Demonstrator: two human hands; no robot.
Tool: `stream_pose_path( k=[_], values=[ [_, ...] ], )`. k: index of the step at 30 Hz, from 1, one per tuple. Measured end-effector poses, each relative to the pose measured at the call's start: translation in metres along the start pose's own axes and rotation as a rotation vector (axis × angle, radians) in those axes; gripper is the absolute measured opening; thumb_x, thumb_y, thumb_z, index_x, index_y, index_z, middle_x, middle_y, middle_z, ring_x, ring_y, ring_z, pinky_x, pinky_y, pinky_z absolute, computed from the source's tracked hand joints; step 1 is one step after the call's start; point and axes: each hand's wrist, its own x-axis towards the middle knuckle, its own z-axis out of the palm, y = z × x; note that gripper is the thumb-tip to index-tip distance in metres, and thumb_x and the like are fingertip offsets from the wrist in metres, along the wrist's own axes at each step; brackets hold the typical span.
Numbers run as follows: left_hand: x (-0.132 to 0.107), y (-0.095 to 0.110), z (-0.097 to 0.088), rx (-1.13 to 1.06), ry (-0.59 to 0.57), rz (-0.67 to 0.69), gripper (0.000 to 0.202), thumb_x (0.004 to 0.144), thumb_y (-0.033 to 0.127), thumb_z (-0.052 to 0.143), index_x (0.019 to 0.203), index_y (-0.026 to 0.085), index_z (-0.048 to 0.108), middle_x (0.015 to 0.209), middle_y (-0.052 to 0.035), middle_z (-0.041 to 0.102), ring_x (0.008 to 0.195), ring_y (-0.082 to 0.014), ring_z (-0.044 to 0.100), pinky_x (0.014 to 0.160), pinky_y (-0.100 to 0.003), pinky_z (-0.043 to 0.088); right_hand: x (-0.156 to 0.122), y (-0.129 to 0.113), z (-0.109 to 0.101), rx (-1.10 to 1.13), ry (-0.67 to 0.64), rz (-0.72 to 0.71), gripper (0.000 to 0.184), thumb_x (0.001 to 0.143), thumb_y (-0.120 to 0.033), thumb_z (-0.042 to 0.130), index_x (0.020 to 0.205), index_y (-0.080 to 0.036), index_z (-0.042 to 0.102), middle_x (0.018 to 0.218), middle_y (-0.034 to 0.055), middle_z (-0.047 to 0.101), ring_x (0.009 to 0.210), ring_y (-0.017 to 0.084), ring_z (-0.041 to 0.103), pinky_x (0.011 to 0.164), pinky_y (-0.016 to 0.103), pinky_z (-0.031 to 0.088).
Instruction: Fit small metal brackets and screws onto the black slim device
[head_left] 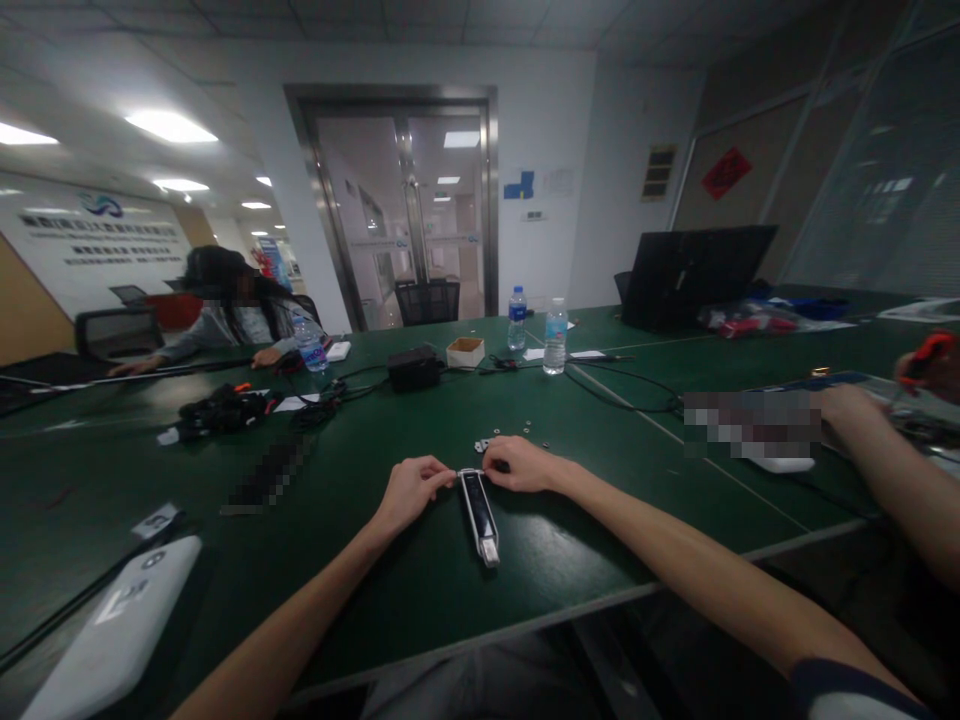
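One slim device [480,505] is lying on the green table [375,430], directly in front of the wearer, its dark face looking up between white edges and its one pale plug-like tip pointing to the near side. Two hands are meeting at its far end. The left hand [409,490] is pinching the far left corner between thumb and forefinger; the right hand [523,465] is curling its fingers in at the far right corner — whether they are gripping anything, I cannot tell.

Just beyond the right hand's fingertips one whitish piece [481,446] is lying, and about four tiny parts [527,431] are sitting scattered around there, too small to make out.

Farther off, one small open box [465,352] is standing near the middle, with one black block [415,368] sitting just to its left among cables. Three plastic bottles [554,342] are standing on the table — two to the right of the box, one to its left. Far right, one black monitor [697,275] is standing; near left, one long white object [120,630] is lying.

Two other people are sharing the table. One person [247,310] is sitting far left. At the right another person's two hands [847,405] are showing, one of them holding a red-and-black tool [930,357].
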Motion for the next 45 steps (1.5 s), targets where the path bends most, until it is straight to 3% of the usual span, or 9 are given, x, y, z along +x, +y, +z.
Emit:
stream_pose_path(
  k=[6, 14, 33, 45],
  values=[
    [-0.0010, 0.0028, -0.0021, 0.066, -0.021, -0.005, 0.039, 0.081, 0.048, 0.052, 0.092, 0.016, 0.071, 0.082, -0.0037, 0.071, 0.064, -0.0160, 0.059, 0.057, -0.025, 0.044, -0.0002, 0.0029, 0.0014, -0.009, -0.002, -0.010, 0.009, 0.081, -0.015, 0.056, 0.079, -0.015, 0.065, 0.080, 0.0042, 0.063, 0.073, 0.014, 0.056, 0.069, 0.025, 0.043],
    [-0.0009, 0.0039, -0.0061, 0.099, -0.022, 0.040, 0.031, 0.082, 0.041, 0.056, 0.095, 0.020, 0.074, 0.097, -0.0022, 0.073, 0.091, -0.0213, 0.066, 0.081, -0.028, 0.049, 0.0001, 0.0038, 0.0016, -0.011, -0.002, -0.014, 0.010, 0.082, -0.016, 0.056, 0.079, -0.014, 0.065, 0.080, 0.0049, 0.063, 0.072, 0.015, 0.056, 0.069, 0.025, 0.043],
    [-0.0002, -0.0040, -0.0030, 0.018, 0.008, 0.019, 0.020, 0.078, 0.034, 0.066, 0.089, 0.018, 0.072, 0.090, -0.0029, 0.073, 0.082, -0.0189, 0.068, 0.074, -0.027, 0.054, -0.0006, 0.0043, 0.0009, 0.004, -0.003, -0.015, 0.009, 0.083, -0.016, 0.056, 0.080, -0.015, 0.065, 0.081, 0.0041, 0.063, 0.073, 0.014, 0.056, 0.069, 0.025, 0.042],
    [-0.0051, 0.0052, -0.0027, 0.156, 0.039, 0.156, 0.017, 0.080, 0.030, 0.061, 0.089, 0.020, 0.072, 0.087, 0.0000, 0.072, 0.076, -0.0170, 0.066, 0.071, -0.026, 0.052, 0.0008, 0.0072, 0.0045, -0.021, 0.007, -0.026, 0.009, 0.081, -0.015, 0.057, 0.079, -0.015, 0.065, 0.079, 0.0044, 0.064, 0.072, 0.014, 0.056, 0.069, 0.025, 0.042]
  ],
)
